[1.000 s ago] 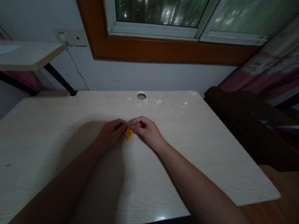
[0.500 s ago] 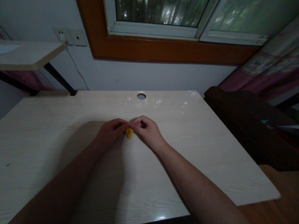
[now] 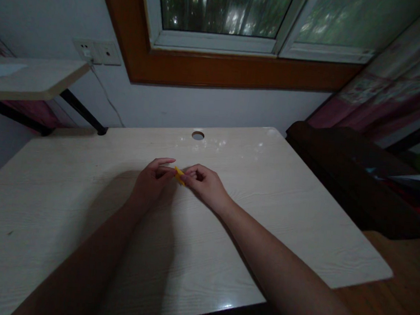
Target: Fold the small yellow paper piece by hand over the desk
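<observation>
A small piece of folded yellow paper (image 3: 179, 175) is held just above the middle of the desk, slanting down to the right. My right hand (image 3: 206, 184) pinches its right side between thumb and fingers. At its left end, the thumb and a finger of my left hand (image 3: 152, 178) close on the paper, while another finger stretches out above it. Parts of the paper are hidden behind the fingertips.
The pale wood-grain desk (image 3: 248, 219) has a round cable hole (image 3: 197, 135) near its back edge. A raised shelf (image 3: 36, 78) on black legs stands at the left. A dark wooden piece of furniture (image 3: 341, 174) is beside the desk's right edge.
The yellow paper has turned from hanging point-down to a slanted, narrower view. One left finger has lifted and straightened, and my right hand has barely moved.
</observation>
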Demonstrator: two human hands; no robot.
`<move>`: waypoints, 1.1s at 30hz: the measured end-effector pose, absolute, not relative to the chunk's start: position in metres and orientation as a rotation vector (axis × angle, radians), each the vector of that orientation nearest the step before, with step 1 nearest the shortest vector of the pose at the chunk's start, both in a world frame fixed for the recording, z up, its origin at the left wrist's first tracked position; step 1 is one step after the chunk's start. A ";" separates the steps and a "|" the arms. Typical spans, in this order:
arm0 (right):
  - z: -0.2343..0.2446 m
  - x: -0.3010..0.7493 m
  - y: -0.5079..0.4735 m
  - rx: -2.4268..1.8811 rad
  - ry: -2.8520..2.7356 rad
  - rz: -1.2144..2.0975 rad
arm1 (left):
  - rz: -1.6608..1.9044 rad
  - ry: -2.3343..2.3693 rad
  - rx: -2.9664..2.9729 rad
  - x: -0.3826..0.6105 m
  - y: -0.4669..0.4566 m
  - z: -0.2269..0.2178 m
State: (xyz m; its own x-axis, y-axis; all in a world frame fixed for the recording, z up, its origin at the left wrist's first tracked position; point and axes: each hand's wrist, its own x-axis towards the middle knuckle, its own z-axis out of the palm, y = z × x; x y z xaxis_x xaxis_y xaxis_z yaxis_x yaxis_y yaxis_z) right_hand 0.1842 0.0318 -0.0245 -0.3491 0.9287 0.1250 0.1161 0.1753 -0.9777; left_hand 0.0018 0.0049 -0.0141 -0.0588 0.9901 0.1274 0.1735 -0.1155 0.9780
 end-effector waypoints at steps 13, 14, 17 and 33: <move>-0.025 0.186 0.032 -1.007 -1.669 1.224 | 1.231 1.328 1.404 0.003 0.004 -0.010; -0.026 0.186 0.032 -1.010 -1.681 1.216 | 1.228 1.337 1.413 0.004 0.003 -0.008; -0.026 0.186 0.031 -1.016 -1.723 1.185 | 1.189 1.366 1.456 0.004 0.003 -0.007; -0.022 0.185 0.029 -1.009 -1.729 1.153 | 1.121 1.449 1.446 0.002 0.001 -0.005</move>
